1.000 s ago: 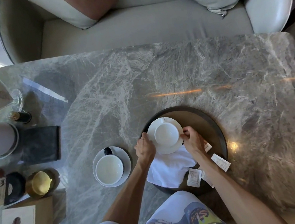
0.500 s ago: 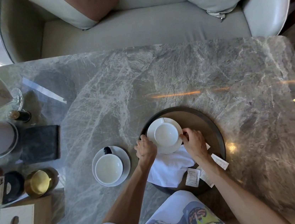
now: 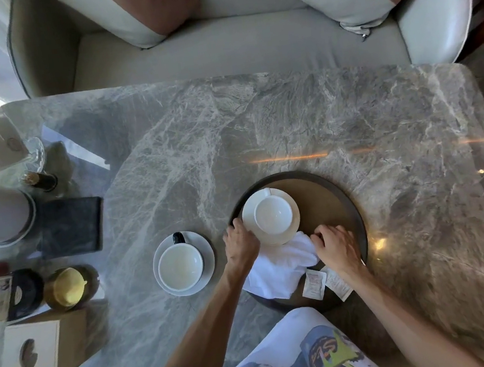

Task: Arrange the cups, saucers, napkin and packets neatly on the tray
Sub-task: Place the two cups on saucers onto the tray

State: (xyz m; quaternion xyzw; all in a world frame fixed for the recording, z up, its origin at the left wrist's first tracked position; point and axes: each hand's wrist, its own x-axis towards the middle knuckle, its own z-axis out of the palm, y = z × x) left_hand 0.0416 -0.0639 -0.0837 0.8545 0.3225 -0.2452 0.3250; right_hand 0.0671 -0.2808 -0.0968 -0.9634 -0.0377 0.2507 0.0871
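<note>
A round dark tray (image 3: 327, 203) lies near the table's front edge. On its left part stands a white cup (image 3: 273, 214) on a white saucer (image 3: 293, 204). My left hand (image 3: 240, 243) grips that saucer's left rim. A crumpled white napkin (image 3: 277, 272) lies on the tray just in front of the saucer. My right hand (image 3: 335, 246) has its fingers curled on the napkin's right corner. Two white packets (image 3: 314, 284) lie on the tray's front edge, partly under my right wrist. A second white cup (image 3: 180, 265) with a dark handle sits on its grey saucer (image 3: 204, 247) on the table, left of the tray.
Along the marble table's left side stand a dark folder (image 3: 69, 226), a white plant pot (image 3: 3, 212), a bottle (image 3: 40, 180), a gold candle jar (image 3: 67, 287) and a tissue box (image 3: 33, 352). A sofa (image 3: 233, 47) runs behind the far edge.
My right hand has let go of the saucer's right rim and dropped down onto the napkin's corner. My left hand stays on the saucer's left rim.
</note>
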